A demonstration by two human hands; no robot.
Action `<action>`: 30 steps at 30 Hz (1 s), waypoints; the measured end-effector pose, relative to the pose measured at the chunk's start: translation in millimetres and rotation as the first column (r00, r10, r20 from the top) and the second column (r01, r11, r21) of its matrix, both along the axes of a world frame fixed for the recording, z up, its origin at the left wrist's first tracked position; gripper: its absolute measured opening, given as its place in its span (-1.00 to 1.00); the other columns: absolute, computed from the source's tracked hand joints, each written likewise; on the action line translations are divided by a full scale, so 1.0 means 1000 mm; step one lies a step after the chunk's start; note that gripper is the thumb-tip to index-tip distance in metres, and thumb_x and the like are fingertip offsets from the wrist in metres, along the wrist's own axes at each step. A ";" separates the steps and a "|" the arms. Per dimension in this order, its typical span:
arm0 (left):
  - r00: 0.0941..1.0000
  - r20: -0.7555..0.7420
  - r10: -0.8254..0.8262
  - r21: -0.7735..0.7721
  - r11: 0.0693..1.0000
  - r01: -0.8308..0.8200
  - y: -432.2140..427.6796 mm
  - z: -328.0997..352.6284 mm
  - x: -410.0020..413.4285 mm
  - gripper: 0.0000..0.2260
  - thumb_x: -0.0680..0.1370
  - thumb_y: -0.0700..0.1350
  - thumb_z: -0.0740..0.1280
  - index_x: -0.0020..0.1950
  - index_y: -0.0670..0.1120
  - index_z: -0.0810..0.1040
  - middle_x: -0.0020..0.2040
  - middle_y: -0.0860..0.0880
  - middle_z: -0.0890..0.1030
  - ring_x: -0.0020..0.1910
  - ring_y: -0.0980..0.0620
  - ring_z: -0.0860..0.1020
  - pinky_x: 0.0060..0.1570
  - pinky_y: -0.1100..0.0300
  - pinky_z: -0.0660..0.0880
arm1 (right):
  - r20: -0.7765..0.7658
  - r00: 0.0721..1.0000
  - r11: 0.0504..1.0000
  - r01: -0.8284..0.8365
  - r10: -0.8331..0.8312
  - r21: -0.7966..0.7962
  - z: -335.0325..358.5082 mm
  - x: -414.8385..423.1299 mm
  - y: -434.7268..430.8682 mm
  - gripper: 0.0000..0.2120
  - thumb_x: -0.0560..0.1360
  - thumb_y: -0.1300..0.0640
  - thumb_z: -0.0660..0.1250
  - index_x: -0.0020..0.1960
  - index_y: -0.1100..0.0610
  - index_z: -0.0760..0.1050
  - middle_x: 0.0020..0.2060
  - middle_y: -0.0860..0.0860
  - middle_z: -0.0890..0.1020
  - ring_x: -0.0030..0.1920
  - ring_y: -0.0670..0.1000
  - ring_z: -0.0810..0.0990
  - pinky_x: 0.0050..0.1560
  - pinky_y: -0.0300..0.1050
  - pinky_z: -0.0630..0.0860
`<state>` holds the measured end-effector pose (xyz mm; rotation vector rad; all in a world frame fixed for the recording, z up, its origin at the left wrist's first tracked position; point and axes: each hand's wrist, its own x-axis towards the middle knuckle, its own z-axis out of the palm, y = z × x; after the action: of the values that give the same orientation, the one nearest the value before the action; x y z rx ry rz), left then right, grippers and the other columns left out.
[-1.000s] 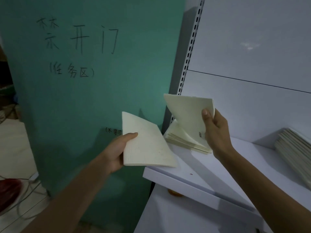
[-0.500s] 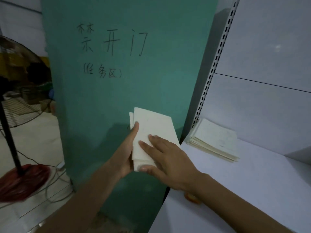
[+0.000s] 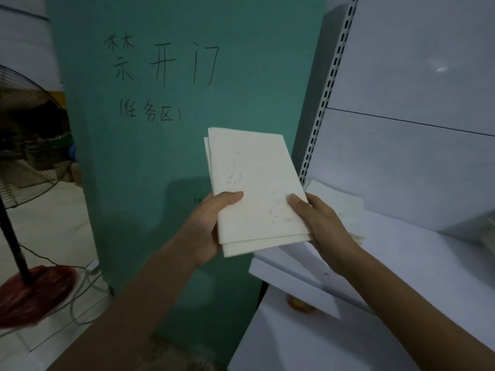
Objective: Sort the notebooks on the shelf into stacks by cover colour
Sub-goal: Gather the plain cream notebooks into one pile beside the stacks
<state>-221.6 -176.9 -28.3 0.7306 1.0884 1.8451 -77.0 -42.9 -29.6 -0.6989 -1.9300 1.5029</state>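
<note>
Two cream-covered notebooks [image 3: 254, 188] lie one on the other, held in the air just left of the white shelf [image 3: 401, 253]. My left hand [image 3: 209, 226] grips their lower left edge, thumb on the top cover. My right hand [image 3: 321, 226] holds the lower right edge, thumb on the cover and fingers beneath. A low stack of cream notebooks [image 3: 340, 204] rests on the shelf's left end, partly hidden behind my right hand. At the far right edge, a corner of another pile [image 3: 488, 231] shows.
A green panel [image 3: 187, 103] with handwritten characters stands behind the notebooks. A slotted shelf upright [image 3: 326, 97] runs beside it. A standing fan [image 3: 21, 145] with a red base and loose cables is on the floor at left. A small orange object [image 3: 298, 305] lies on the lower shelf.
My right hand brought its notebook from the shelf stack onto the one in my left hand. It then slid from the top cover to grip the pair's right edge.
</note>
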 end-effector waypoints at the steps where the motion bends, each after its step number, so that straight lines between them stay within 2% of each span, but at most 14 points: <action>1: 1.000 -0.003 -0.021 -0.010 1.000 0.021 0.006 0.004 0.009 -0.50 0.34 -0.06 0.36 0.27 -0.13 0.49 0.12 -0.13 0.65 0.11 -0.14 0.60 0.05 -0.07 0.55 | -0.039 0.999 0.997 -0.014 0.011 -0.072 0.003 0.012 0.003 -0.53 0.52 -0.09 0.26 0.35 0.12 0.37 0.02 0.05 0.67 -0.04 0.01 0.65 -0.13 -0.15 0.56; 4: 0.994 -0.003 -0.110 -0.047 0.993 0.110 0.025 0.015 0.041 -0.42 0.27 -0.06 0.39 0.29 -0.13 0.47 0.11 -0.14 0.64 0.10 -0.14 0.60 -0.03 -0.02 0.57 | -0.144 0.989 0.982 -0.051 0.025 -0.180 0.010 0.055 0.010 -0.70 0.59 0.04 0.20 0.24 0.16 0.45 0.06 0.12 0.66 -0.02 0.07 0.64 -0.19 -0.17 0.55; 8: 0.970 -0.025 -0.242 -0.070 0.968 0.239 0.056 0.024 0.092 -0.47 0.30 -0.10 0.37 0.26 -0.16 0.48 -0.02 -0.11 0.67 -0.04 -0.08 0.64 -0.25 0.11 0.61 | -0.211 0.977 0.984 -0.001 -0.038 -0.180 0.020 0.125 0.021 -0.71 0.58 0.12 0.19 0.29 0.10 0.45 0.11 0.09 0.65 0.09 0.14 0.63 -0.08 -0.07 0.57; 10: 0.954 -0.025 -0.299 -0.054 0.953 0.298 0.076 0.028 0.122 -0.61 0.38 -0.15 0.35 0.20 -0.14 0.52 -0.06 -0.09 0.69 -0.11 -0.04 0.67 -0.23 0.13 0.62 | -0.254 0.964 0.984 0.033 -0.077 -0.175 0.023 0.162 0.024 -0.64 0.52 0.12 0.22 0.31 0.09 0.44 0.14 0.11 0.63 0.13 0.16 0.61 0.02 -0.01 0.55; 12: 0.943 -0.009 -0.333 -0.040 0.942 0.332 0.095 0.031 0.157 -0.75 0.49 -0.14 0.31 0.16 -0.11 0.55 -0.07 -0.07 0.70 -0.13 -0.01 0.67 -0.17 0.13 0.63 | -0.305 0.943 0.980 0.075 -0.130 -0.185 0.027 0.199 0.025 -0.61 0.48 0.12 0.23 0.30 0.10 0.45 0.13 0.11 0.64 0.10 0.13 0.62 -0.02 -0.08 0.57; 14: 0.944 -0.006 -0.330 -0.035 0.944 0.329 0.113 0.034 0.195 -0.75 0.53 -0.09 0.30 0.19 -0.11 0.55 -0.03 -0.07 0.69 -0.08 -0.01 0.67 -0.13 0.12 0.62 | -0.323 0.928 0.978 0.143 -0.186 -0.152 0.033 0.237 0.026 -0.64 0.50 0.14 0.21 0.29 0.10 0.45 0.10 0.09 0.65 0.06 0.10 0.64 -0.08 -0.13 0.60; 18: 0.942 -0.077 -0.326 -0.013 0.945 0.326 0.147 0.048 0.268 -0.78 0.55 -0.08 0.30 0.17 -0.09 0.55 -0.01 -0.05 0.69 -0.08 0.02 0.66 -0.18 0.17 0.62 | -0.292 0.889 0.935 0.349 -0.353 -0.069 0.054 0.311 0.036 -0.79 0.58 0.15 0.17 0.15 0.12 0.50 -0.02 0.08 0.69 -0.08 0.07 0.67 -0.22 -0.18 0.59; 22: 0.904 -0.127 -0.407 -0.021 0.913 0.408 0.182 0.069 0.329 -0.76 0.58 -0.06 0.26 0.20 -0.11 0.53 0.04 -0.08 0.67 -0.01 -0.02 0.64 -0.15 0.15 0.60 | -0.264 0.830 0.870 0.485 -0.491 -0.091 0.074 0.375 0.055 -0.82 0.59 0.07 0.20 -0.01 0.11 0.54 -0.26 0.00 0.70 -0.32 -0.07 0.66 -0.43 -0.29 0.51; 25: 0.898 -0.199 -0.393 -0.020 0.918 0.397 0.208 0.079 0.363 -0.85 0.60 -0.09 0.23 0.06 -0.11 0.54 -0.11 -0.04 0.67 -0.15 0.04 0.64 -0.19 0.20 0.58 | -0.215 0.823 0.849 0.523 -0.526 -0.077 0.082 0.412 0.080 -0.81 0.58 0.08 0.23 -0.03 0.18 0.55 -0.28 0.02 0.70 -0.33 -0.06 0.66 -0.36 -0.25 0.56; 27: 0.889 -0.304 -0.343 -0.028 0.936 0.351 0.229 0.083 0.382 -0.89 0.61 -0.12 0.21 -0.02 -0.09 0.51 -0.13 -0.03 0.64 -0.15 0.03 0.61 -0.09 0.16 0.56 | -0.164 0.825 0.840 0.540 -0.541 -0.053 0.082 0.433 0.101 -0.82 0.58 0.11 0.26 -0.05 0.20 0.55 -0.26 0.03 0.70 -0.30 -0.06 0.67 -0.29 -0.24 0.59; 29: 0.852 -0.430 -0.299 -0.059 0.951 0.304 0.249 0.085 0.393 -0.88 0.62 -0.12 0.20 0.01 -0.11 0.51 -0.10 -0.04 0.62 -0.13 0.02 0.59 0.00 0.11 0.53 | -0.118 0.820 0.827 0.561 -0.560 -0.029 0.077 0.446 0.124 -0.84 0.56 0.12 0.29 -0.04 0.20 0.57 -0.13 0.07 0.70 -0.20 -0.02 0.67 -0.17 -0.19 0.60; 30: 0.838 -0.465 -0.286 -0.080 0.956 0.282 0.258 0.086 0.397 -0.87 0.63 -0.13 0.19 0.07 -0.14 0.49 -0.09 -0.05 0.60 -0.14 0.02 0.58 -0.02 0.12 0.54 | -0.094 0.821 0.825 0.565 -0.564 -0.011 0.074 0.449 0.135 -0.84 0.55 0.12 0.30 -0.01 0.21 0.57 -0.07 0.10 0.69 -0.14 0.00 0.67 -0.08 -0.14 0.60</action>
<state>175.0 80.8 57.4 1.3139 1.2081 1.4371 371.9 91.8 44.8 -1.0619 -1.4739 1.1142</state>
